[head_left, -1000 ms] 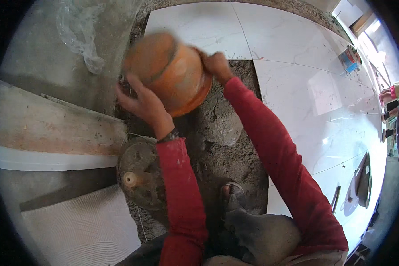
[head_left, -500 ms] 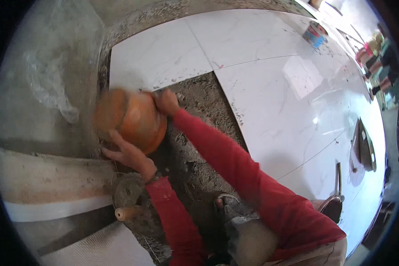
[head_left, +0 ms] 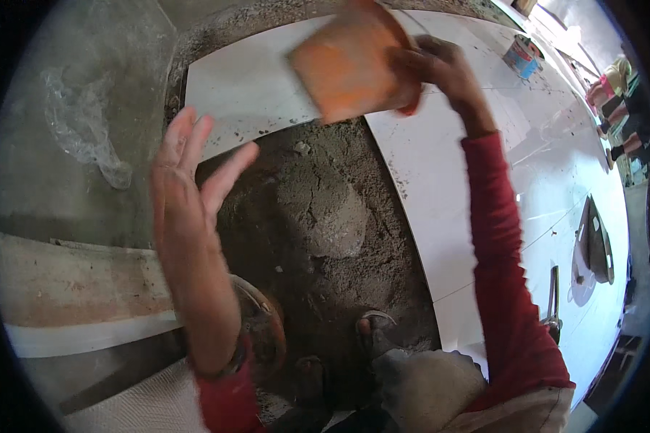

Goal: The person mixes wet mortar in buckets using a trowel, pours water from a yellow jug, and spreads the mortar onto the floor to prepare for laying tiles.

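Observation:
Gripped near its rim by my right hand [head_left: 444, 72], an orange bucket [head_left: 343, 65] is tipped on its side in the air over the far tiles; it is blurred by motion. My left hand [head_left: 184, 180] is raised, empty, with fingers apart, over the left side of the mortar bed. Below the bucket, a lumpy heap of grey mortar [head_left: 325, 213] lies on the untiled patch of floor. Beside my left forearm stands a round container [head_left: 274, 325], mostly hidden by that arm.
Large white tiles [head_left: 440, 195] border the patch on the far and right sides. A hammer-like tool [head_left: 554, 296] and a dark trowel-like tool [head_left: 598, 242] lie to the right. A paint can [head_left: 521, 58] stands far right, near another person [head_left: 621, 108]. Crumpled clear plastic [head_left: 87, 137] lies left.
The bucket has gone up and to the far right in my right hand. My left hand has let go of it and opened. The mortar heap has come into sight.

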### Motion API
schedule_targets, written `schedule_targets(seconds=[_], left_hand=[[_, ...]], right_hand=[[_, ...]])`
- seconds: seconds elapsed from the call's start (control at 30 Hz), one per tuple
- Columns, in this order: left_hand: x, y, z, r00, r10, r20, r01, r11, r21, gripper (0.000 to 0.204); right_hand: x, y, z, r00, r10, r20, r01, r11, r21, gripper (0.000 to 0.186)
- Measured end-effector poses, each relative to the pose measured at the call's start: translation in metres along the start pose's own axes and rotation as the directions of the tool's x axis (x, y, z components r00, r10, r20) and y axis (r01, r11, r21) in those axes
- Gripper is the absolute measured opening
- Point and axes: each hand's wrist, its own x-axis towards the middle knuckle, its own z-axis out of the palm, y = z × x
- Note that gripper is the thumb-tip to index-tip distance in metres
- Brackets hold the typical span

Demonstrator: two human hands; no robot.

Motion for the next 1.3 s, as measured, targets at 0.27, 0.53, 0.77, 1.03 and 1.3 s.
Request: schedule_targets(seconds=[0.27,0.53,0.77,1.03,1.3], left_hand=[[-0.050,0.118,-0.125,0.750,-0.590,0.299,0.335,0.729,0.596,0.077],[-0.246,0.052,-0.253,0.630,-0.633,-0.451,0.764,0.610,0.211,0.062],[-0.327,-0.057,-0.205,0.167,-0.908,-0.384,0.889,0.307,-0.340,0.068],[-0.349,-0.109,-0.213,0.704,-0.617,-0.353,0.623,0.774,-0.111,0.070],[-0.361,-0.146,-0.228,0.834,-0.344,-0.431,0.523,0.742,0.419,0.065]], right_hand=[[-0.051,0.235,-0.120,0.983,-0.171,0.063,0.132,0.429,-0.893,0.029],[-0.117,0.074,0.020,0.920,-0.370,0.130,0.339,0.585,-0.737,0.074],[-0.278,-0.175,0.270,0.496,-0.274,0.824,0.175,0.961,0.215,0.060],[-0.209,-0.239,0.224,0.751,-0.299,0.589,-0.294,0.647,0.703,0.030],[-0.141,-0.213,0.255,0.709,-0.192,0.678,0.407,0.897,-0.172,0.036]])
